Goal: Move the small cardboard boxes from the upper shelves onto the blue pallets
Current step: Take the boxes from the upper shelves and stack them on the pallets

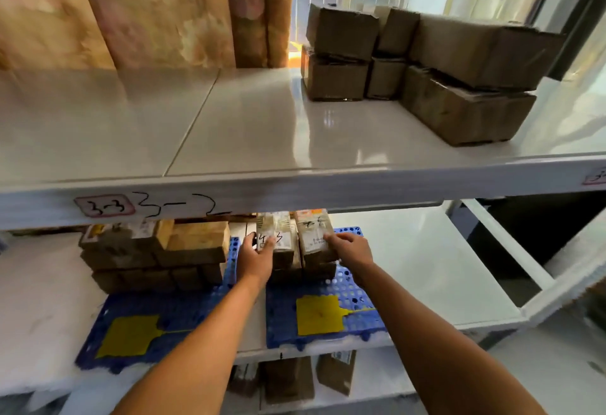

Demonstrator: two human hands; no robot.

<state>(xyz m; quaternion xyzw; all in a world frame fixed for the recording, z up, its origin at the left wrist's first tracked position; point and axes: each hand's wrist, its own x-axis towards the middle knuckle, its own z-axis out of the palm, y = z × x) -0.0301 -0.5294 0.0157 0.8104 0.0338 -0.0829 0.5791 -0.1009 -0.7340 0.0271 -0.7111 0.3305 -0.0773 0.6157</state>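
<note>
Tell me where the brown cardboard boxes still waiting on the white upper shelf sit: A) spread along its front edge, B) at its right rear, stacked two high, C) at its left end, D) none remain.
B: the remaining brown cardboard boxes are clustered at the right rear of the white upper shelf, stacked two high, while both hands are down at boxes on the blue pallet below.
</note>
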